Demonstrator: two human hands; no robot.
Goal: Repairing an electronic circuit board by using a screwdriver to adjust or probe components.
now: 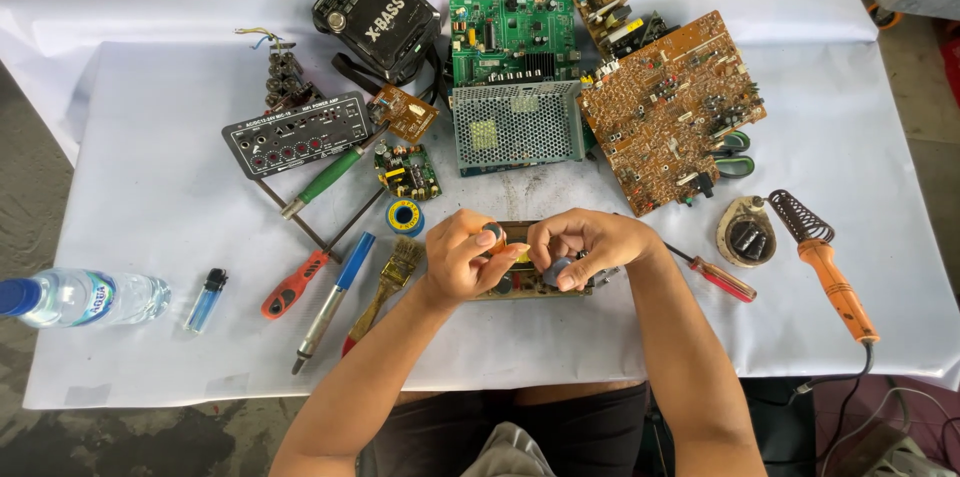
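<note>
A small brown circuit board (520, 233) with capacitors lies at the table's near middle, between my two hands. My left hand (465, 259) grips its left end, thumb by a round dark component. My right hand (585, 245) grips its right side, fingers curled over a grey cylindrical part. Both hands rest on the white table cover (160, 197). Most of the board is hidden under my fingers.
Left of my hands lie a brush (392, 277), a blue-handled tool (335, 299), a red-handled tool (293, 287), a solder spool (405, 217), a lighter (206, 299) and a water bottle (80, 297). On the right: a red screwdriver (722, 277), a soldering iron (835, 277). Several boards (665, 107) fill the far side.
</note>
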